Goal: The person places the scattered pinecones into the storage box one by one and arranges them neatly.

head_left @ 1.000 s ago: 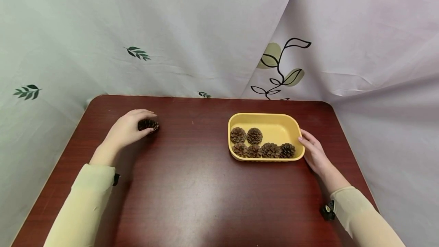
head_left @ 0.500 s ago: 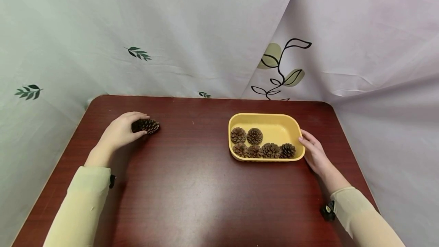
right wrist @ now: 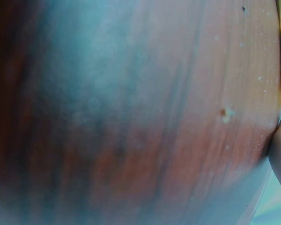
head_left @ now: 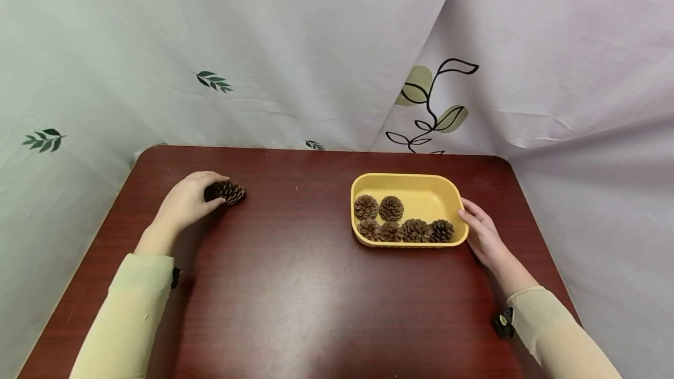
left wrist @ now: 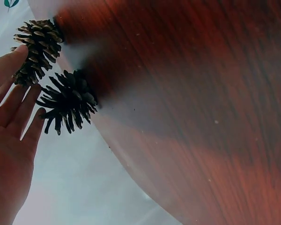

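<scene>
Against the frames a second and half a second back, we note little change: the left hand (head_left: pixel 186 200) sits slightly nearer the pine cone (head_left: pixel 227 192), which lies in the same spot on the dark red table (head_left: pixel 295 285), far left, well apart from the yellow tray (head_left: pixel 421 187); the six cones (head_left: pixel 402 221) in the tray are unmoved. In the left wrist view the fingers (left wrist: pixel 18 112) lie nearly straight and close together, tips touching the cone, no pinch seen; the right hand (head_left: pixel 481 235) rests against the tray's right rim, fingers relaxed and together.
</scene>
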Available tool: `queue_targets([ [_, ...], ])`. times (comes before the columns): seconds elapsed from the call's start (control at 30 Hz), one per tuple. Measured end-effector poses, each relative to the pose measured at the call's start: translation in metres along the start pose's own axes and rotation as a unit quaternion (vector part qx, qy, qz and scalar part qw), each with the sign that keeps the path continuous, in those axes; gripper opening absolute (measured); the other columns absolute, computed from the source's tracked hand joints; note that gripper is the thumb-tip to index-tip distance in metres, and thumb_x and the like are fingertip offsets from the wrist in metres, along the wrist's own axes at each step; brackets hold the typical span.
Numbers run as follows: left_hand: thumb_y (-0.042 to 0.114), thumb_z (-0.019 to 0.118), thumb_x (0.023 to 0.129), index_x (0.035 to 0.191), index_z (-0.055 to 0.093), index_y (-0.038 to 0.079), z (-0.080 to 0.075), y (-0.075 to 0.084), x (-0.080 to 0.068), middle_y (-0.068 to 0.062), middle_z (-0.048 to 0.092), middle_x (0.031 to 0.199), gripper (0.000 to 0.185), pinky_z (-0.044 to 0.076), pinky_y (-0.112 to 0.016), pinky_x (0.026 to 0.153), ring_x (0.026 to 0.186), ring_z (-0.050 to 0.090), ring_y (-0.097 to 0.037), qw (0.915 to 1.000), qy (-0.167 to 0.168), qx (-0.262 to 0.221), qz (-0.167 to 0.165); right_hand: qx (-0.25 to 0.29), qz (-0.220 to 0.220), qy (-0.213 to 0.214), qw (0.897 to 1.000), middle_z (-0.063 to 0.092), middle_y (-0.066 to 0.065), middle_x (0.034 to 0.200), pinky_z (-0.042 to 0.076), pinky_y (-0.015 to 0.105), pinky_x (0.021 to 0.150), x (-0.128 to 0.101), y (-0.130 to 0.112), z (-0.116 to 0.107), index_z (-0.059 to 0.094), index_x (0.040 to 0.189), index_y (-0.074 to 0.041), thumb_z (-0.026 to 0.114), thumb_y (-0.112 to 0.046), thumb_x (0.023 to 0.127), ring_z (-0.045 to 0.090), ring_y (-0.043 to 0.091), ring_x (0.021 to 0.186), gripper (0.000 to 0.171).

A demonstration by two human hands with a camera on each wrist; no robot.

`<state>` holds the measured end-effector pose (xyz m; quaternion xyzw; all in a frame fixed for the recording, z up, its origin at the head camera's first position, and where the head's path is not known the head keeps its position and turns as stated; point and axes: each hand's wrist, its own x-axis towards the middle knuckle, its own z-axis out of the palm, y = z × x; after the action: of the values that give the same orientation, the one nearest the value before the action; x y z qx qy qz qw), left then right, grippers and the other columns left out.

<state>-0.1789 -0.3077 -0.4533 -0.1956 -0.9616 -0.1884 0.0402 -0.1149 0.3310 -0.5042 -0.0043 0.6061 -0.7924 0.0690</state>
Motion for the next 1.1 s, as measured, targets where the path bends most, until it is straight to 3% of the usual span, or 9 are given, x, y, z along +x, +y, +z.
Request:
queue_targets([
  [0.3,0.007,0.085,0.087,0.129,0.072,-0.001,0.002,0.002,0.0,-0.024,0.072,0.126,0.045,0.051,-0.063,0.105,0.122,0.065,-0.044,0.9999,0.017,0.001,-0.001,-0.001,-0.005,-0.004,1.0,0.075,-0.009,0.117,0.059,0.018,0.087,0.001,0.001,0.0,0.067,0.129,-0.023,0.041,-0.003,0.112,0.071,0.003,0.103,0.037],
  [0.63,0.007,0.089,0.083,0.122,0.075,0.0,0.008,0.008,0.001,-0.02,0.075,0.12,0.042,0.053,-0.059,0.103,0.118,0.067,-0.041,0.9982,0.057,-0.005,0.014,-0.003,-0.007,-0.003,1.0,0.076,-0.008,0.116,0.06,0.018,0.086,0.001,0.0,0.001,0.068,0.129,-0.023,0.041,-0.003,0.112,0.072,0.004,0.102,0.037],
  [0.87,0.008,0.09,0.083,0.123,0.075,0.001,0.016,0.019,0.004,-0.02,0.075,0.121,0.043,0.051,-0.063,0.107,0.12,0.066,-0.043,0.9966,0.075,-0.011,0.035,-0.003,-0.007,-0.001,1.0,0.075,-0.008,0.115,0.06,0.018,0.086,0.0,0.0,0.001,0.068,0.129,-0.023,0.041,-0.003,0.112,0.072,0.004,0.101,0.037],
  [1.1,0.008,0.091,0.081,0.121,0.076,0.001,0.026,0.034,0.012,-0.019,0.076,0.118,0.043,0.055,-0.058,0.102,0.116,0.068,-0.04,0.9927,0.097,-0.026,0.067,-0.006,-0.004,-0.001,1.0,0.075,-0.008,0.116,0.06,0.019,0.086,0.0,0.0,0.0,0.067,0.13,-0.022,0.041,-0.003,0.112,0.071,0.004,0.101,0.036],
])
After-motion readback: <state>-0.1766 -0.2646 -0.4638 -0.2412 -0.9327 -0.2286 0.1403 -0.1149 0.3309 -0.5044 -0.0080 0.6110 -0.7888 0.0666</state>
